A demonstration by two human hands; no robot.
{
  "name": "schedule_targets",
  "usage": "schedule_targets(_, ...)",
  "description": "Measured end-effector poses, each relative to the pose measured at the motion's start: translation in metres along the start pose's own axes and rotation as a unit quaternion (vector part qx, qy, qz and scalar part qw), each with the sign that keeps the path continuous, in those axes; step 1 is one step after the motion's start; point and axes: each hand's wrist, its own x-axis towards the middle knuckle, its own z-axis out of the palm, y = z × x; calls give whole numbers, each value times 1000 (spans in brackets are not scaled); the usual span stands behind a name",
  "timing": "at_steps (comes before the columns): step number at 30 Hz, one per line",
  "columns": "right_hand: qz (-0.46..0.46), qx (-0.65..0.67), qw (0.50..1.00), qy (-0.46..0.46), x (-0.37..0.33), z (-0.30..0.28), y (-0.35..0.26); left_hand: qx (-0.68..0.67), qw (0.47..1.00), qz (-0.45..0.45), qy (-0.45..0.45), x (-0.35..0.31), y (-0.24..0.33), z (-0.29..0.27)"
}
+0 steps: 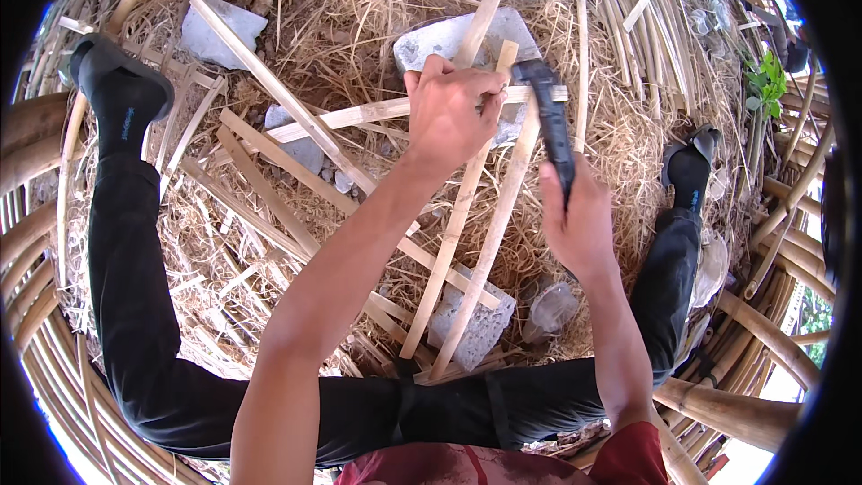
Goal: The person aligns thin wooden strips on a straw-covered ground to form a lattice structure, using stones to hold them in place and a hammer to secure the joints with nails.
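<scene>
While the left hand (446,112) pinches a long bamboo strip (467,207) against a grey stone (431,43), the right hand (579,220) fully grips a dark blade (549,121). The blade sits near the strip's far end, so most trimming seems undone; shavings and cut slats (296,130) litter the ground.

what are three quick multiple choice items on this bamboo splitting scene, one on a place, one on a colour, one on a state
1. Where does the far end of the bamboo strip rest?
A. on a grey stone block
B. on a shoe
C. on a plastic cup

2. What colour are the trousers?
A. white
B. black
C. yellow

3. What is the right hand doing?
A. lying open on the straw
B. gripping a dark blade
C. holding a stone

Answers:
1. A, the strip's far end lies across the stone block under the left hand.
2. B, both legs are clad in black.
3. B, its fingers are closed round the dark blade, which is raised beside the strip.
</scene>
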Motion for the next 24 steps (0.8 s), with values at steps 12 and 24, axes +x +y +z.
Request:
schedule_targets(12, 8, -7, 1000, -26, 3, -9, -2, 4, 1000, 24, 17, 1, 1, -2)
schedule_targets(24, 21, 57, 998, -1, -10, -9, 6, -14, 999, 29, -13, -1, 0, -9)
